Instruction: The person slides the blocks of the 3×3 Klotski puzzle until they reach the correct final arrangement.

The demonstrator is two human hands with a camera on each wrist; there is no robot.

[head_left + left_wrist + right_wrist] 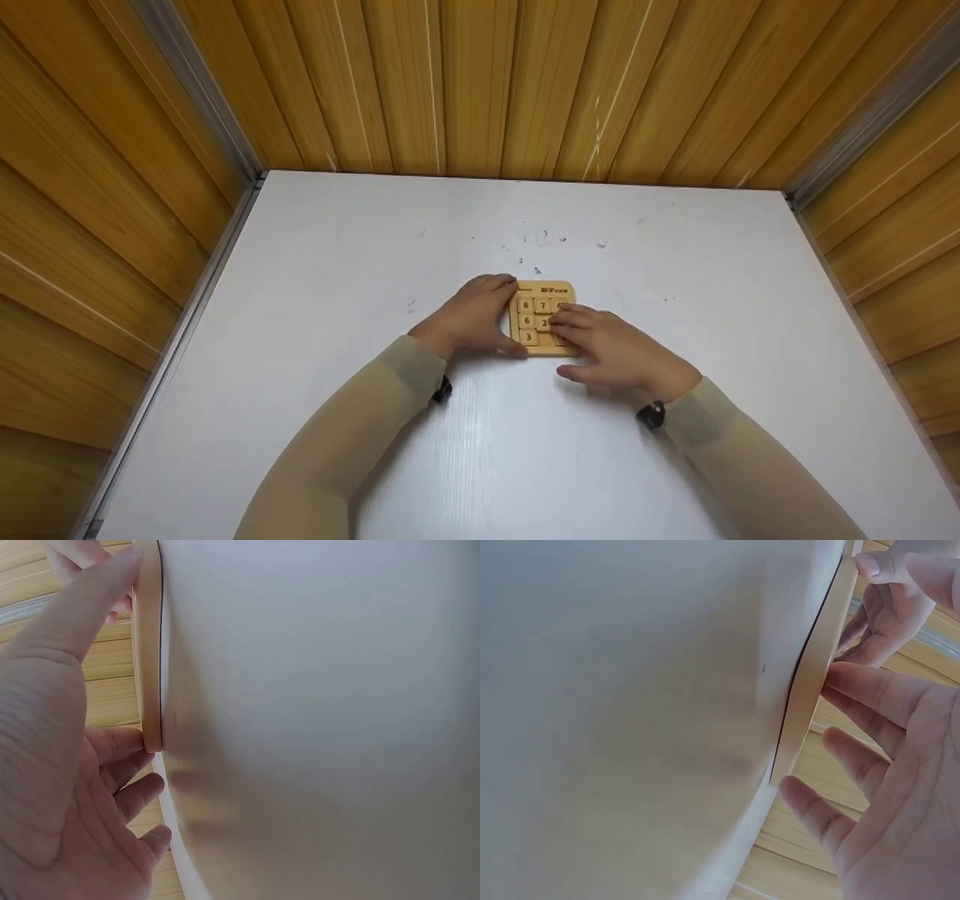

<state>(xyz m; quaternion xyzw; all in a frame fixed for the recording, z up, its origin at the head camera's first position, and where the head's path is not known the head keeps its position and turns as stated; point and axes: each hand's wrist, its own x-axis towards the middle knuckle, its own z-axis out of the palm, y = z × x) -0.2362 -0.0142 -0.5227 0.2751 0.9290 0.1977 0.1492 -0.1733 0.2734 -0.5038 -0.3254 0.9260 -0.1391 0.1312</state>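
Observation:
A wooden number sliding puzzle (534, 349) lies flat on the white table in the head view, its numbered tiles facing up. My left hand (474, 315) holds its left side, thumb at the near edge and fingers at the far left corner. The left wrist view shows the puzzle's edge (150, 652) between thumb and forefinger. Over the right-hand tiles, my right hand (619, 349) reaches with fingers extended, fingertips touching the tiles and partly hiding them. Its thumb stands apart, off the near edge. Tiles 6, 7, 2 and 3 are readable.
The white table (360, 247) has small dark scuff marks beyond the puzzle. Wood-look panels (480, 90) wall it at the back and both sides, with grey metal posts (217, 97) at the corners. Each wrist wears a small black device (651, 415).

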